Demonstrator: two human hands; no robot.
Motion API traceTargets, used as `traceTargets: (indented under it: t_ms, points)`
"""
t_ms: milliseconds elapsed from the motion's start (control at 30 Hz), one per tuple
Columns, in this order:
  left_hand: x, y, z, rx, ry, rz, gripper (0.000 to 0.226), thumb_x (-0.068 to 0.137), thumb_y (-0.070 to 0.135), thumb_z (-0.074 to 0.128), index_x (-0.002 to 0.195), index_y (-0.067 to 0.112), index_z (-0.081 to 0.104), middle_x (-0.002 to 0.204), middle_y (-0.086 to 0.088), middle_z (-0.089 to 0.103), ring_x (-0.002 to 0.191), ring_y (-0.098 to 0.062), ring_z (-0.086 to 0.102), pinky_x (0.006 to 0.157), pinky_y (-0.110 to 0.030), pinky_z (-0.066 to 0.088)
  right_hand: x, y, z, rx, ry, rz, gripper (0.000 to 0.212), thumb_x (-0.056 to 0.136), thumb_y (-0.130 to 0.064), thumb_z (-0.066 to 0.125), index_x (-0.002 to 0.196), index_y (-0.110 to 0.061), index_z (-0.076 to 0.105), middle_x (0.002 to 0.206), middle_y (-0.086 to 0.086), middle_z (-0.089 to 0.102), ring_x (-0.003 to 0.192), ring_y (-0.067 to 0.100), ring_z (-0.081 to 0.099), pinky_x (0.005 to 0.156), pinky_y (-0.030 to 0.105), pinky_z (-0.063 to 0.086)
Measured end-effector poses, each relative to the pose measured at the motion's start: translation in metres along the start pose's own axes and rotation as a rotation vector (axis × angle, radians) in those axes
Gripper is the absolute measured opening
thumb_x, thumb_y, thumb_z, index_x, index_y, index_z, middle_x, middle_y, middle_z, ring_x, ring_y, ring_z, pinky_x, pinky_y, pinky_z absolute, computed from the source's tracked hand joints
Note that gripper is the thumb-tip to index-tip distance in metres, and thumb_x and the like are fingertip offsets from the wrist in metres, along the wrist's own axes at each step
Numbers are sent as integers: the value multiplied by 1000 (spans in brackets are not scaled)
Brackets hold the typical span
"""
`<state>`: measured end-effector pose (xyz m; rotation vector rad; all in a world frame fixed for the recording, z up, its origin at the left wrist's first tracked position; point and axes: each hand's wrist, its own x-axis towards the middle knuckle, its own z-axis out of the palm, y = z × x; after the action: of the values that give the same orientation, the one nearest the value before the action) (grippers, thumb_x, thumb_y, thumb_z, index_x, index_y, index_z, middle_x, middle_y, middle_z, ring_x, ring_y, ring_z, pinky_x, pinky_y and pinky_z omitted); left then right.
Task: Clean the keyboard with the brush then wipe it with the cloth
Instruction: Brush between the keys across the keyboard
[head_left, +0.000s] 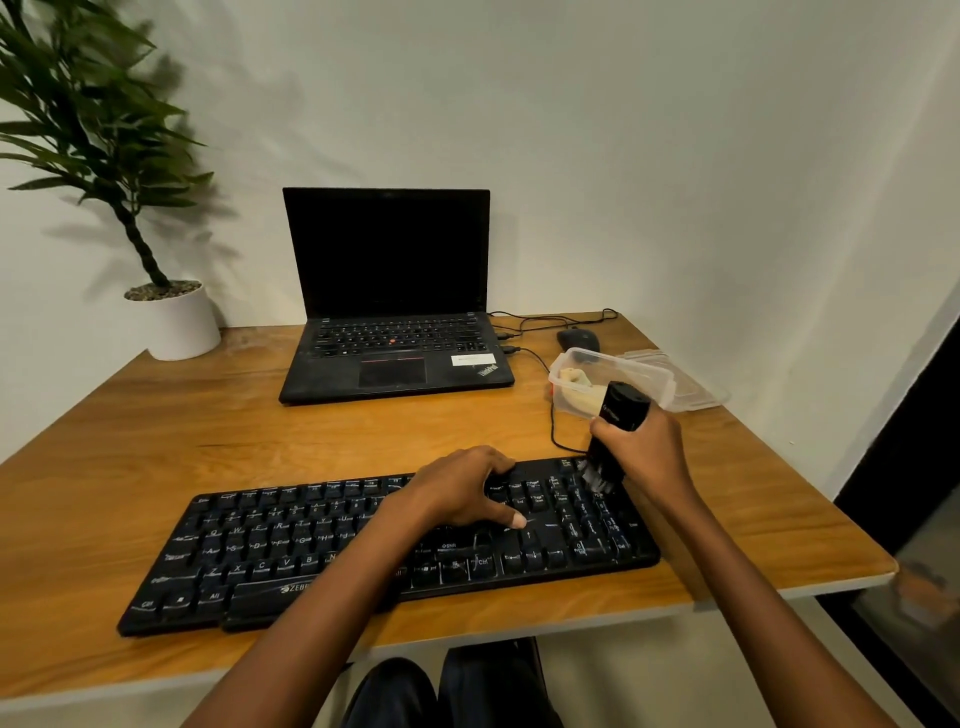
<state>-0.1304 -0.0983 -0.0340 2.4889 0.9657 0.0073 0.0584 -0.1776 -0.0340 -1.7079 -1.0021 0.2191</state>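
A black full-size keyboard (291, 540) lies across the front of the wooden desk (171, 436). My left hand (462, 488) rests on its right-centre keys, fingers spread and pressing down, thumb near the arrow keys. My right hand (644, 452) grips a black brush (618, 415) by its upright handle. Its bristles touch the keyboard's top right corner, over the number pad. A pale cloth (576, 387) lies inside a clear plastic tub (639, 376) behind the brush.
An open black laptop (389, 312) stands behind the keyboard, with a black mouse (577, 340) and cables to its right. The tub's lid (691, 387) lies beside the tub. A potted plant (171, 322) stands at the back left. The desk's right edge is close to my right arm.
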Motion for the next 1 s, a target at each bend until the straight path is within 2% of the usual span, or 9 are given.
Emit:
traceTargets:
  t_ms: [167,300,367,433,500,567,667,833,1000]
  points:
    - [1,-1,1,0,-1,-8,80,77,45,71,144,19,34,150,3,36,135,-19,36,110,-39,34,-12,-6,4,-68,39,-76,26,81,-16,67,104,-13,58,85,1,60,79,17,59,71,34,54]
    - [1,-1,1,1,5,0,80,78,44,71,144,19,35,150,4,35,136,-18,35,110,-39,34,-15,-1,-7,111,-23,11,15,81,-4,64,91,-14,58,73,-2,60,59,6,62,49,13,50]
    - [0,0,0,2,4,5,79,78,43,71,144,18,34,151,4,35,136,-18,35,110,-38,34,-13,-5,-5,16,31,-34,20,80,-10,65,99,-12,59,76,-1,62,67,12,62,53,16,52]
    - [0,1,-1,9,2,9,79,79,43,70,144,18,34,151,4,34,136,-18,35,110,-38,34,-16,-7,2,-84,40,-93,27,80,-17,67,105,-11,58,83,1,61,76,17,59,66,31,54]
    - [-1,1,-1,13,4,11,79,79,43,70,144,19,34,151,4,34,136,-18,35,109,-37,34,-21,-3,4,-43,-8,-74,20,80,-15,67,97,-12,58,83,4,61,77,21,59,70,37,53]
    - [-2,1,-1,8,12,11,78,79,44,71,144,19,35,150,4,36,135,-18,36,108,-37,35,-21,1,-2,71,-18,7,13,78,-11,67,89,-12,60,81,7,64,77,25,64,67,36,56]
    - [-1,-1,0,-3,18,11,78,78,44,71,143,19,36,149,5,37,134,-18,37,107,-37,36,-16,2,-8,58,67,-10,21,78,-9,66,99,-7,63,80,1,64,74,17,62,57,14,47]
    - [-2,0,0,-4,11,15,78,79,43,70,144,19,35,150,4,35,135,-18,36,108,-36,34,-26,-2,-2,42,36,-39,21,80,-16,69,99,-15,58,83,-1,62,82,20,61,71,32,52]
    - [-3,1,-1,10,4,22,78,80,43,69,145,18,33,151,4,33,136,-18,34,109,-36,33,-22,-1,-7,-17,75,-60,29,80,-16,68,107,-7,59,88,5,65,83,21,63,68,29,52]
